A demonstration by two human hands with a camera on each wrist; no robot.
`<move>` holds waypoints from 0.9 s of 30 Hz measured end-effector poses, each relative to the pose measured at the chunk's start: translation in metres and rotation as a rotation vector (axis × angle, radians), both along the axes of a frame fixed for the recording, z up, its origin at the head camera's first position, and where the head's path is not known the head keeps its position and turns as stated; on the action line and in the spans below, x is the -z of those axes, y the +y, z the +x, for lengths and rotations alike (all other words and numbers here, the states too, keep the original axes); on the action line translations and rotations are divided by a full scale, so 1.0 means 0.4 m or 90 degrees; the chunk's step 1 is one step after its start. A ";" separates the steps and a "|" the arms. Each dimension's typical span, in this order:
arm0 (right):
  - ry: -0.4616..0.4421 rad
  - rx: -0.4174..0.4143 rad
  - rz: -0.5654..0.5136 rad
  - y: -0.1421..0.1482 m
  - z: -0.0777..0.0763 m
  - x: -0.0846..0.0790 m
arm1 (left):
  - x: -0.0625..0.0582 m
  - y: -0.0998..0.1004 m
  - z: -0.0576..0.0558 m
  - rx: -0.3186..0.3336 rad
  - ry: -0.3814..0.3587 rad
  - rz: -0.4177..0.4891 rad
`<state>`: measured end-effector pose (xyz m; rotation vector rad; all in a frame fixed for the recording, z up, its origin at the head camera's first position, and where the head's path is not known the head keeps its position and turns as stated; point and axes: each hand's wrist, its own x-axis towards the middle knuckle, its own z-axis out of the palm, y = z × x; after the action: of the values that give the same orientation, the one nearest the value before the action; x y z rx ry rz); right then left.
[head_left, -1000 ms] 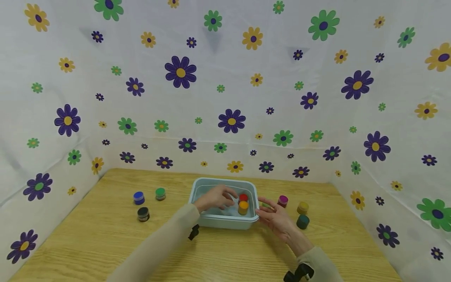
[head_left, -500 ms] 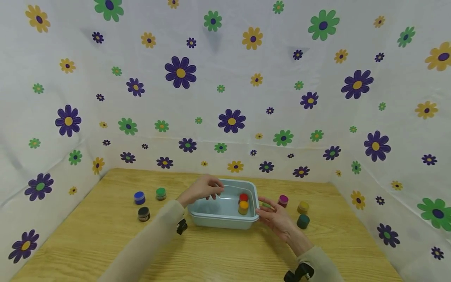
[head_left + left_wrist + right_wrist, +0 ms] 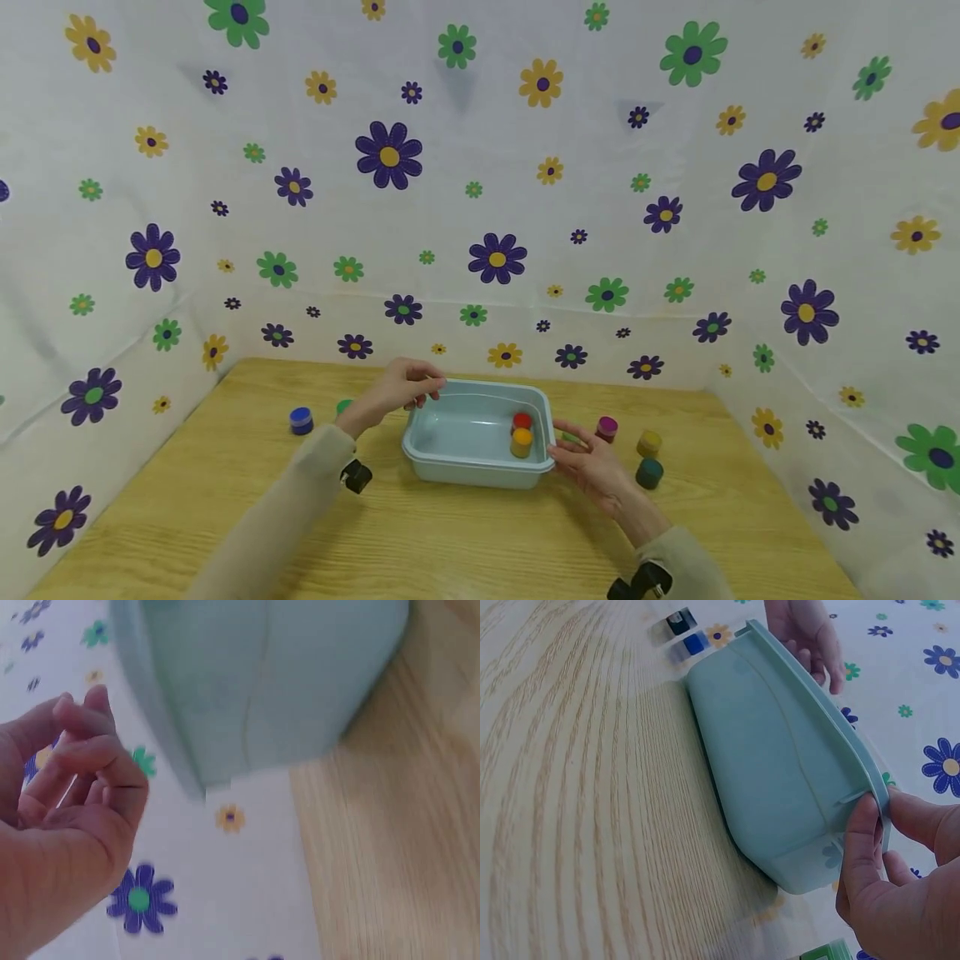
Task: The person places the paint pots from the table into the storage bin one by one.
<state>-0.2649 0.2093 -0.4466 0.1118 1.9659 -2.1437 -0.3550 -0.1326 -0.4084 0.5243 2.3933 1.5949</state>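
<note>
A pale blue-green plastic tub [image 3: 476, 477] stands on the table in the middle of the head view. Inside it, towards the right end, are a red-lidded paint jar [image 3: 521, 421] and an orange paint jar [image 3: 521, 443]. My right hand [image 3: 596, 471] pinches the tub's right rim between thumb and fingers, as the right wrist view also shows. Over the tub's far left corner hovers my left hand [image 3: 393, 392], its fingers loosely bent with nothing between them. The left wrist view has this hand [image 3: 75, 802] beside the tub's wall [image 3: 225, 690].
Left of the tub stand a blue paint jar [image 3: 301, 421] and a green one [image 3: 343, 407], partly hidden by my left arm. A black jar [image 3: 681, 621] shows in the right wrist view. Magenta [image 3: 607, 428], yellow [image 3: 649, 443], dark green [image 3: 649, 473] and light green [image 3: 572, 437] jars stand right.
My left hand has risen from inside the tub and moved left to its far left corner. The left sleeve now covers the black jar in the head view. My right hand stays at the rim.
</note>
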 end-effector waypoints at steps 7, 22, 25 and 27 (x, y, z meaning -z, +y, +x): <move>-0.006 0.002 0.000 0.003 0.002 0.000 | -0.008 -0.099 0.007 0.022 -0.019 -0.033; 0.002 0.001 0.002 -0.011 -0.001 0.007 | 0.006 -0.291 0.051 0.063 -0.039 -0.115; 0.005 0.009 0.012 -0.008 0.004 0.001 | 0.010 -0.323 0.067 0.084 -0.029 -0.138; 0.008 0.014 0.017 -0.003 0.005 -0.004 | 0.015 -0.341 0.071 0.097 -0.017 -0.151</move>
<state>-0.2630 0.2080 -0.4449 0.1255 2.0099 -2.1366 -0.3265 -0.2689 -0.4145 0.6162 2.4147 1.2275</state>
